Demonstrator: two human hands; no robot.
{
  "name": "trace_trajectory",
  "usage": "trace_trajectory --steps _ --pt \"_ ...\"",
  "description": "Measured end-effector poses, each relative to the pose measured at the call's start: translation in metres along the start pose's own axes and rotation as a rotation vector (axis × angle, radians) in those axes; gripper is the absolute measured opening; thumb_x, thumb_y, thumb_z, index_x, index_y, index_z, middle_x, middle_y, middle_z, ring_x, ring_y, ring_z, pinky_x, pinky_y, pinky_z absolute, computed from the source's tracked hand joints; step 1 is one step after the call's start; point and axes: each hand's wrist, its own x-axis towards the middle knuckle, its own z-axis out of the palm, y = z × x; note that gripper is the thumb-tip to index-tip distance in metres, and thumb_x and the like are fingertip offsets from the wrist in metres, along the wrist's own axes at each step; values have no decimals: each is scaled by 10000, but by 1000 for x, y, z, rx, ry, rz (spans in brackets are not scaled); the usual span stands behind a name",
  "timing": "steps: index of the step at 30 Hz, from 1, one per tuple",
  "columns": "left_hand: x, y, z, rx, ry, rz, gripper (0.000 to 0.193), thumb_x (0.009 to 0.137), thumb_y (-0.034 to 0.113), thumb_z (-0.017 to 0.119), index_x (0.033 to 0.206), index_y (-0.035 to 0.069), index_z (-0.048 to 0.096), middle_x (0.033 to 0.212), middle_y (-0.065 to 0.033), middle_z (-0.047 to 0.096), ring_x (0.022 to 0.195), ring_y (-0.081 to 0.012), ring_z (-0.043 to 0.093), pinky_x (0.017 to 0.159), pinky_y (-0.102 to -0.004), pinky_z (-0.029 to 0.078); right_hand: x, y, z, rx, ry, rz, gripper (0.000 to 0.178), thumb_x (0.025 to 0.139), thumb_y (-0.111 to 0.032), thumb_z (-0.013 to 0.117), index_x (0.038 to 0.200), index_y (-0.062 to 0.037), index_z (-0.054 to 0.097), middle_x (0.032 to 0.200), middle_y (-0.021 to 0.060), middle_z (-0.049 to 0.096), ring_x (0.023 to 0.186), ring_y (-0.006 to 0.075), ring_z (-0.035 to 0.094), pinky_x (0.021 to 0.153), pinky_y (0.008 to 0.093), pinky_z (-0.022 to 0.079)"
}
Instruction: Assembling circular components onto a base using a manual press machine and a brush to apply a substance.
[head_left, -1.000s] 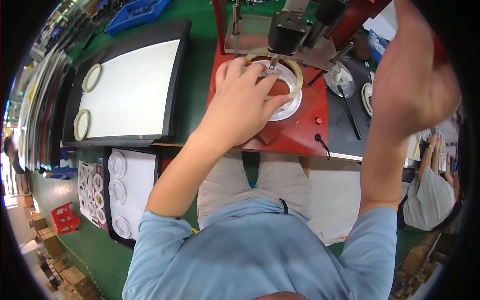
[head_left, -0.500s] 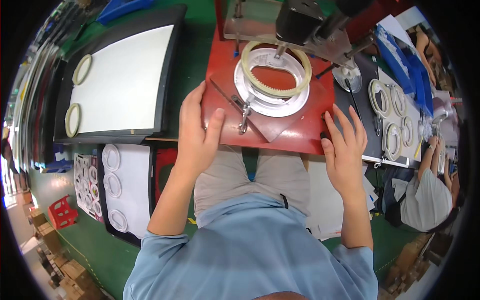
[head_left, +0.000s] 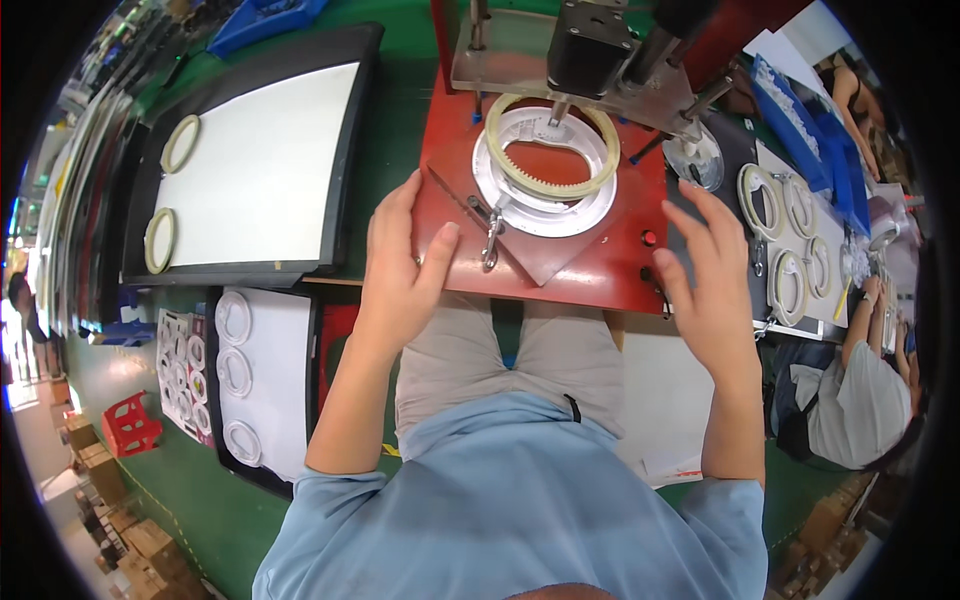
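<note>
A red machine base (head_left: 450, 262) lies before me. On it sits a white plastic ring (head_left: 570, 222), with a cream toothed ring (head_left: 606, 165) resting over it, slightly off its centre. A metal toggle clamp (head_left: 491, 246) stands at the near left of the white ring. My left hand (head_left: 402, 262) lies along the base's left edge, thumb apart from the fingers and nothing held. Off the base's right edge, my right hand (head_left: 712, 272) hovers with spread, bent fingers, holding nothing. Nearest to it are a red button (head_left: 648, 238) and a dark button on the base.
A clear plate with a black motor (head_left: 592, 48) overhangs the rings. To the left is a white-lined black tray (head_left: 262, 165) with two cream rings. Several assembled rings (head_left: 790, 288) lie on the right table, near a blue bin (head_left: 792, 112). Another person (head_left: 860, 400) sits far right.
My right hand has drawn back to the right from the base's edge, uncovering the red button. My left hand remains by the left edge. The whole view has shifted slightly.
</note>
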Motion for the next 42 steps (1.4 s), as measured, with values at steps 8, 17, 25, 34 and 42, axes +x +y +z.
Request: trace_trajectory --steps 8,17,25,34,42 --pt "26 55 -22 156 88 387 416 926 28 773 1330 0 681 1323 -173 689 1246 -335 652 1065 -411 511 41 -12 23 269 149 -174 275 968 -35 720 1242 -4 712 1324 157 685 1207 365 653 1034 434 523" --pt "53 74 10 252 -65 548 206 830 56 844 1013 60 750 1084 -94 626 1014 -304 580 881 -397 505 68 -9 49 222 114 -350 258 937 -53 736 1195 -59 733 1287 94 696 1259 334 633 1078 452 481" --pt "59 74 -2 187 -97 612 183 836 6 813 993 55 733 1030 -56 726 1000 -302 602 896 -391 506 69 -3 51 242 111 -345 220 910 -91 775 1126 -124 800 1101 50 702 1101 278 670 957 403 517" --pt "66 60 -20 106 -214 595 158 883 -16 785 1023 27 727 964 -82 718 889 -272 622 789 -366 518 63 -30 57 262 193 -251 213 869 -84 812 1082 -98 811 1007 54 724 1002 290 675 865 412 539" --pt "73 57 -24 130 -318 464 120 918 56 789 1033 57 753 869 -74 661 790 -226 618 702 -344 510 61 -34 59 310 219 -182 191 871 -72 812 1061 -52 800 1005 72 742 992 302 675 847 408 554"
